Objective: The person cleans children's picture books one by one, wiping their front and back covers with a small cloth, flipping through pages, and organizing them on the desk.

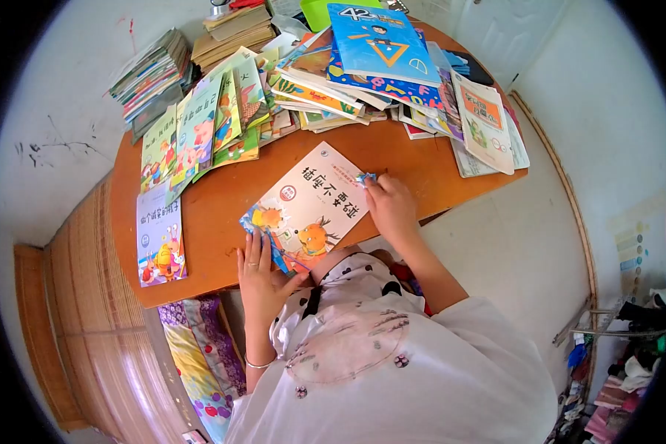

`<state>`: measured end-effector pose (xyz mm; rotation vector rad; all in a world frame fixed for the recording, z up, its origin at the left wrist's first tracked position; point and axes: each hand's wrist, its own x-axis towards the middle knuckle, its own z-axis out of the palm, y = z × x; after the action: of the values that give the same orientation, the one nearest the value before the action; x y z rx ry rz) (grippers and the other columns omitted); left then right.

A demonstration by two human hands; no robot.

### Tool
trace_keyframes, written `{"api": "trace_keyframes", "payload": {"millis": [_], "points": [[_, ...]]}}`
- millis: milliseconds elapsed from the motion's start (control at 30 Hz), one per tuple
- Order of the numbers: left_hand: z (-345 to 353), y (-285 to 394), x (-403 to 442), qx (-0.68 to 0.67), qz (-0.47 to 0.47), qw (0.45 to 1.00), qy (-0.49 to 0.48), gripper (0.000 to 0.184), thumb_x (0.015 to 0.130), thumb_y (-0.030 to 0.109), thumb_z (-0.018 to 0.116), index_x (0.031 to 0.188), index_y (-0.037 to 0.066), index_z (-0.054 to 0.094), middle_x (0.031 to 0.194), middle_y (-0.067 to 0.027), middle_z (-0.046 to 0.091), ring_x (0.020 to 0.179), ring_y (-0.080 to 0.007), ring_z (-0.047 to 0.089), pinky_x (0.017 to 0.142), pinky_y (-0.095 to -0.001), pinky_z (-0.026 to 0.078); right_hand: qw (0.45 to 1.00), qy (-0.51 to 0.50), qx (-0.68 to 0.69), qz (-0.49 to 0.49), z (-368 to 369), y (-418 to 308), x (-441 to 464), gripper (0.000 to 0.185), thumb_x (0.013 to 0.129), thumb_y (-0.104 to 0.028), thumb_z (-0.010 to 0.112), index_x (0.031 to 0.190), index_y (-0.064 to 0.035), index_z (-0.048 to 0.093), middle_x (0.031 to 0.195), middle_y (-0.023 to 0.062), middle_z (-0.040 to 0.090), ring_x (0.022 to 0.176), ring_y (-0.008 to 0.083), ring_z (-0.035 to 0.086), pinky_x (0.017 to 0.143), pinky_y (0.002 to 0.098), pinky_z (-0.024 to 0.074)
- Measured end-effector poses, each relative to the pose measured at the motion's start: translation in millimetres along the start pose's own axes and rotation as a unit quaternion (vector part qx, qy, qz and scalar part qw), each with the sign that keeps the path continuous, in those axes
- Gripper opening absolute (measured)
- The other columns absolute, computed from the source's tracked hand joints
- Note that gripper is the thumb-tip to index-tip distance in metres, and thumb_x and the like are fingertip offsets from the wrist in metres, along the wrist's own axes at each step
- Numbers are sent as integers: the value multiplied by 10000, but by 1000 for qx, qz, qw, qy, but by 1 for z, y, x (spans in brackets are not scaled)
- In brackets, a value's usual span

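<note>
A pale pink picture book (307, 203) lies at a slant on the table in front of me, its cover showing cartoon animals and large dark characters. My left hand (260, 277) rests with its fingers stretched out on the blue lower-left edge of this book. At the book's right edge, my right hand (388, 203) pinches a small crumpled blue-and-white piece (365, 178), perhaps cloth or paper; its material is unclear. A purple picture book (160, 233) lies by itself at the table's left edge.
Across the back of the brown table (222, 244) lie overlapping picture books (200, 126), with a blue workbook (383, 43) on top of one heap. Taller stacks of books (155, 74) stand behind at the left. Folded clothes (621, 399) sit at the far right.
</note>
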<state>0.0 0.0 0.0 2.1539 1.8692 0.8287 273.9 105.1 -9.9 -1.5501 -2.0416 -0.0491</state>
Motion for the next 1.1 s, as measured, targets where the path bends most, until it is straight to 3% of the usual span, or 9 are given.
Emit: {"api": "trace_keyframes", "payload": {"millis": [67,300,567,733,767,800,833,900,1100], "points": [[0,4,-1,82,14,996,-13,938,720,489,803,1399,-58,456,1526,-246,367,1445,-377,314,1171,-519,245,999,12,27,-40,8,-22,-4,257,838,-143,647,1080,-73,698,904,87,620,848,281,624,741,422,510],[-6,3,12,100,50,993,-25,965,681,510,820,1366,-77,477,1469,-264,439,1393,-374,403,1156,-516,277,948,-19,183,-259,26,-107,-32,191,834,-160,625,985,-68,696,866,66,593,846,245,610,729,394,490],[0,-3,18,41,41,998,-31,995,624,444,869,1398,-38,471,1507,-231,407,1403,-375,386,1166,-528,262,998,35,-40,-13,-5,21,7,163,843,-136,661,991,-94,713,922,58,639,865,269,623,737,423,494],[3,3,29,22,62,997,-37,972,650,436,858,1405,-34,465,1512,-237,395,1404,-377,383,1161,-534,268,998,-10,-50,-29,42,-6,41,139,869,-104,597,922,-14,688,945,112,663,897,307,635,794,452,501],[2,3,29,22,65,997,-38,964,660,434,853,1408,-32,462,1511,-241,394,1404,-378,382,1159,-538,270,997,-36,64,33,62,-32,54,140,852,-81,573,899,-8,683,959,129,668,921,312,638,819,454,505],[2,2,28,25,64,997,-39,964,660,434,853,1408,-32,462,1511,-241,394,1404,-378,382,1159,-538,270,991,32,128,18,95,-53,59,140,818,-93,584,890,-33,687,974,134,666,947,310,638,827,448,507],[5,0,28,39,76,996,-31,976,663,468,846,1403,-37,459,1495,-244,413,1400,-384,386,1155,-531,279,990,-50,1,-136,102,-71,64,162,801,-118,587,900,-44,692,977,122,665,947,296,637,820,437,507],[6,2,29,55,89,994,-22,990,666,502,840,1398,-43,456,1479,-248,432,1395,-389,391,1152,-524,288,947,-34,158,-279,104,-107,64,140,792,-136,642,879,-45,704,897,102,663,923,269,652,783,424,527],[7,4,25,71,65,995,-26,970,691,478,826,1427,-21,439,1516,-234,388,1409,-378,372,1145,-515,303,968,-42,51,-241,86,-68,87,225,855,-144,570,1029,-153,714,974,30,662,950,227,646,808,416,516]]}}
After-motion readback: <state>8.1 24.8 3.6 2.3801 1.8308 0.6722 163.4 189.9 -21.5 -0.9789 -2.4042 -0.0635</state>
